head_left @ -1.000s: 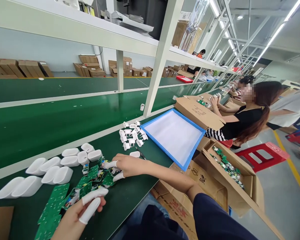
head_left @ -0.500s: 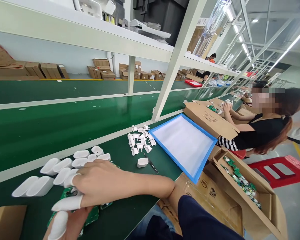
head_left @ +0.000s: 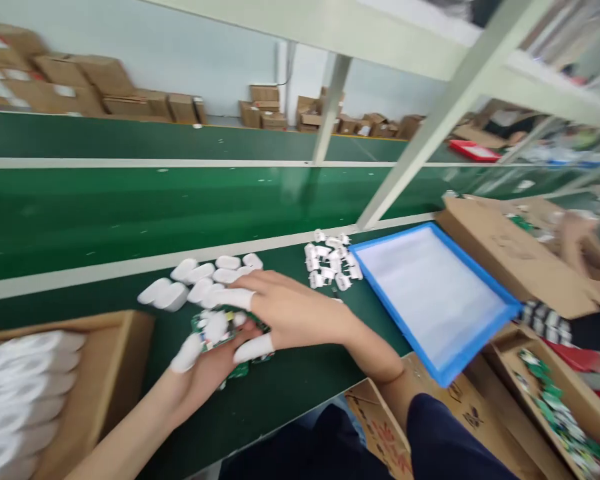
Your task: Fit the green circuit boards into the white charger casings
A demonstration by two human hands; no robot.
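Observation:
My left hand (head_left: 207,373), a white finger cot on its thumb, holds a green circuit board (head_left: 215,328) with white and yellow parts. Over the board's right side reaches my right hand (head_left: 290,310), its cotted finger and thumb spread apart; whether they touch the board I cannot tell. Just beyond the hands, several white plastic housings (head_left: 171,297) stand grouped on the green table (head_left: 290,400). More green boards (head_left: 239,371) lie beneath my hands, partly hidden. A cluster of small white plug parts (head_left: 325,253) lies beyond my right wrist.
A carton (head_left: 113,380) of white housings stands at the left. To the right lie a blue-framed white tray (head_left: 395,327) and an open cardboard box (head_left: 520,253). Another carton (head_left: 500,367) holds circuit boards. A slanted shelf post (head_left: 430,127) rises behind; a co-worker's hand (head_left: 573,233) shows far right.
The view has swung left and down, bringing the carton of housings into sight. My left hand now shows with a board raised in it; my right hand has moved from the housings to that board.

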